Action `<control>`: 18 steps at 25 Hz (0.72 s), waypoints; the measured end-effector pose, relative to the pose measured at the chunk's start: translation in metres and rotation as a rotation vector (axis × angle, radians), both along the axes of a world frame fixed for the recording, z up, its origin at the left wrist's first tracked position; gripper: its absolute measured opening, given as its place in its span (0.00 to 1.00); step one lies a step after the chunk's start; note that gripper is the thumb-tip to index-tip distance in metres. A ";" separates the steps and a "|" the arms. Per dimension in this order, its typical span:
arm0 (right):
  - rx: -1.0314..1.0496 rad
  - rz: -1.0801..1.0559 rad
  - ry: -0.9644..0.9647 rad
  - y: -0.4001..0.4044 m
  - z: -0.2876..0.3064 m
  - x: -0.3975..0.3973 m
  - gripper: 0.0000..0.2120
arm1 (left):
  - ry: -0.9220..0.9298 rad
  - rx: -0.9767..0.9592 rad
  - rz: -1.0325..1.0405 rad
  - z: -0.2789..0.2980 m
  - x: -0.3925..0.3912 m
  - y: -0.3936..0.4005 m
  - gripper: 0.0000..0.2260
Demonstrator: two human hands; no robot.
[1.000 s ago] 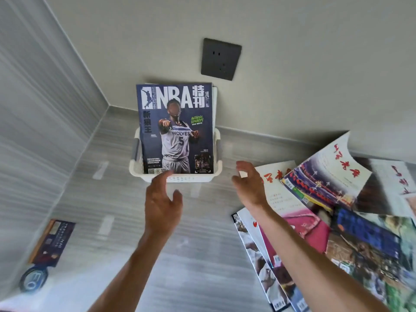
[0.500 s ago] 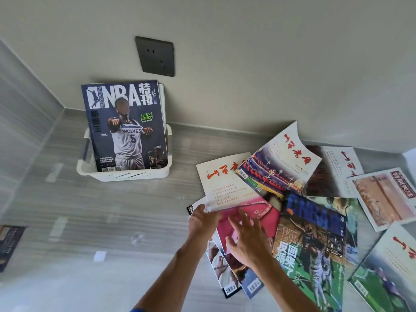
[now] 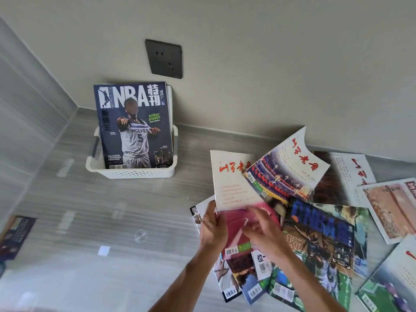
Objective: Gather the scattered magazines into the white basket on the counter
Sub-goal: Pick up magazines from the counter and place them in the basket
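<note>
The white basket (image 3: 135,173) stands on the counter near the back wall, with a dark blue NBA magazine (image 3: 135,124) upright in it and others behind. To its right lies a scattered pile of magazines (image 3: 319,233). My left hand (image 3: 212,226) grips the lower left edge of a white magazine with red characters (image 3: 231,185), which sits on a pink magazine (image 3: 236,235). My right hand (image 3: 264,233), blurred, hovers over the pink magazine with fingers apart.
A dark wall socket (image 3: 163,58) is above the basket. A dark booklet (image 3: 15,236) lies at the left edge of the grey counter (image 3: 101,221). A side wall closes the left. More magazines (image 3: 391,212) spread to the right edge.
Both hands left the basket and moved right to the pile. The left hand has taken hold of the white magazine's edge; the right hand shifted over the pink one.
</note>
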State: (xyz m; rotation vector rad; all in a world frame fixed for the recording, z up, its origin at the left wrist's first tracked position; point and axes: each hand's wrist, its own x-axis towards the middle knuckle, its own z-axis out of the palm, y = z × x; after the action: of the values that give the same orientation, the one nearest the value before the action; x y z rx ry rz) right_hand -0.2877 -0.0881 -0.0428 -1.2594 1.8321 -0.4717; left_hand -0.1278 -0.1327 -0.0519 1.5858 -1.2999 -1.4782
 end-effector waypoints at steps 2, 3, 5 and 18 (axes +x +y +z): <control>0.057 -0.166 -0.018 -0.022 0.013 -0.011 0.30 | 0.188 -0.042 0.034 0.015 0.036 0.002 0.15; 0.107 -0.173 -0.049 -0.033 0.017 -0.013 0.31 | 0.274 -0.042 0.040 0.023 0.056 0.001 0.14; 0.205 -0.139 -0.236 -0.060 0.025 0.002 0.24 | 0.375 -0.030 0.047 0.038 0.102 -0.010 0.16; -0.392 -0.236 -0.480 -0.253 0.115 0.165 0.05 | 0.064 -0.428 0.454 0.119 0.245 -0.203 0.17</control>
State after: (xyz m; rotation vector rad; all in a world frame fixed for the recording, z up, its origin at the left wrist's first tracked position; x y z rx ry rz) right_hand -0.1228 -0.3407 0.0722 -1.0559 1.5179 -1.2005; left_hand 0.1173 -0.3358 0.0670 1.4118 -1.0414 -0.8943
